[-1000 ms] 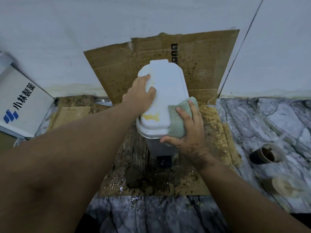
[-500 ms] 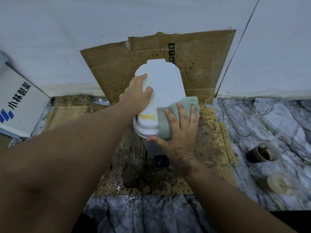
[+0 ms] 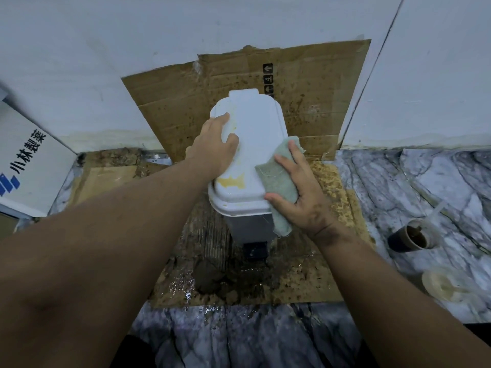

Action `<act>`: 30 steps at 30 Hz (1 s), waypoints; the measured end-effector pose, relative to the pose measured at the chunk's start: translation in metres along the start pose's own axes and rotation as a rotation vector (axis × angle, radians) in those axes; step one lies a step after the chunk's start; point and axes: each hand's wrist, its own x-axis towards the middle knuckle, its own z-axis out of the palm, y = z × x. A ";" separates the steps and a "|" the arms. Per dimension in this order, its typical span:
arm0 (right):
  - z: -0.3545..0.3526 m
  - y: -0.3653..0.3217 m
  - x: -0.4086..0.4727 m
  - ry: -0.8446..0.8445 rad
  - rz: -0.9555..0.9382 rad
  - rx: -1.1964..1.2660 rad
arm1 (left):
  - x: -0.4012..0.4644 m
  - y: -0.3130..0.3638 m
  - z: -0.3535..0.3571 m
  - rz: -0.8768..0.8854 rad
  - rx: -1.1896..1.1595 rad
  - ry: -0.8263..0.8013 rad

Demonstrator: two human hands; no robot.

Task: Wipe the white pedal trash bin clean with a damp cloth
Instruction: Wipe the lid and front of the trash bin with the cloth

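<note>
Two hands on the white pedal bin (image 3: 255,134), which stands on soiled cardboard (image 3: 265,282) against the wall. Left hand (image 3: 212,147) curls its grip over the lid's left edge, thumb on top. Yellow stain (image 3: 231,183) sits on the lid between both hands, at the near end. Right hand (image 3: 305,192) presses the green cloth (image 3: 279,181) flat on the lid's right edge, fingers straight, cloth hanging down below it. Brown cup (image 3: 414,237) well right of that hand.
</note>
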 end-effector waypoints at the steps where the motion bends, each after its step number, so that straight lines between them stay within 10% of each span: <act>1: 0.002 -0.005 0.001 -0.011 0.021 -0.061 | 0.000 0.000 0.000 0.004 -0.001 0.001; 10: 0.047 -0.043 -0.004 0.201 0.065 -0.546 | 0.003 -0.004 0.003 0.026 -0.028 0.021; 14: 0.030 -0.018 -0.002 0.258 -0.103 -0.281 | 0.004 -0.005 0.002 0.021 -0.029 0.013; 18: -0.012 0.010 0.010 -0.027 0.021 0.174 | 0.003 -0.002 0.001 0.022 -0.023 -0.007; 22: -0.024 0.004 0.019 -0.170 0.060 0.129 | 0.000 -0.002 0.000 0.032 -0.049 -0.005; 30: 0.053 -0.027 -0.009 0.419 -0.047 -0.429 | 0.001 -0.004 0.000 0.035 -0.085 -0.004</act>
